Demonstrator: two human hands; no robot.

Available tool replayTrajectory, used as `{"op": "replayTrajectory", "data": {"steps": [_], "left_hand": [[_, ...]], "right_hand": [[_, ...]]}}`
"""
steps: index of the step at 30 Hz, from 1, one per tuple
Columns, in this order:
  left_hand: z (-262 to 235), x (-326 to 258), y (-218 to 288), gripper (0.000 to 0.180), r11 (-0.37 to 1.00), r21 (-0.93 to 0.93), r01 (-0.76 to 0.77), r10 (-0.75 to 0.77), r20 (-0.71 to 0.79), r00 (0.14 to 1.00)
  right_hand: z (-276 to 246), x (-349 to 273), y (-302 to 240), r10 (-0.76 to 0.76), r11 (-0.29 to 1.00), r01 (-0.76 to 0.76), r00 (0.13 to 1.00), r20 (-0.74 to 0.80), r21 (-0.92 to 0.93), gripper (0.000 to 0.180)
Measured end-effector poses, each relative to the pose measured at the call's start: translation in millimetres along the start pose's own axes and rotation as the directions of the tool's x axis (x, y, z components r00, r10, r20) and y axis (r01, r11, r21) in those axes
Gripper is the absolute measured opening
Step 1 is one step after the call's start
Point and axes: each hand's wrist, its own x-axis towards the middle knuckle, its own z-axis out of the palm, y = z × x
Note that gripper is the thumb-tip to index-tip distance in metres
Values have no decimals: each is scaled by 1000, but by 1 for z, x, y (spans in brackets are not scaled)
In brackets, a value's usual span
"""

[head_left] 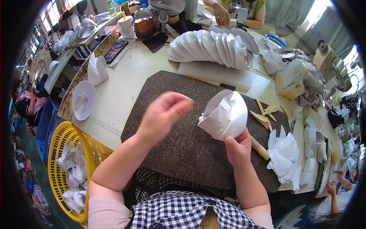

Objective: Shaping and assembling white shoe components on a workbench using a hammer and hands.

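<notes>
My right hand [238,149] grips a white unglazed clay flower piece [225,114], a bowl shape built of overlapping petals, and holds it up over the dark speckled stone slab [183,149]. My left hand [166,114] hovers just left of the piece with fingers loosely curled and nothing in it, not touching the clay. A wooden modelling tool [260,149] lies on the slab by my right hand.
A curved row of white clay petals [209,47] lies at the slab's far edge. Loose petals [284,152] pile at the right beside wooden tools [265,114]. A yellow basket [63,164] of white pieces stands at my left. Another person's hand [221,15] works across the table.
</notes>
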Motion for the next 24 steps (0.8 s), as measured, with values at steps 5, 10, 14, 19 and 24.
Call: {"op": "replayTrajectory", "data": {"steps": [5, 10, 14, 19, 24], "left_hand": [[33, -2, 4, 19, 942, 302, -144, 71, 241, 968], [45, -5, -6, 12, 868, 442, -226, 192, 121, 974], [56, -5, -16, 11, 815, 468, -340, 307, 147, 940], [56, 7, -8, 8, 714, 450, -537, 619, -47, 784], [55, -24, -32, 28, 389, 571, -723, 811, 161, 563]], "right_hand": [[2, -6, 8, 45, 999, -43, 997, 62, -31, 55], [4, -9, 10, 111, 994, -111, 990, 92, -8, 50], [5, -13, 4, 82, 996, -85, 985, 153, 14, 48], [11, -12, 4, 7, 992, -13, 999, 52, 125, 49], [7, -11, 14, -147, 989, 147, 989, -14, -20, 42]]}}
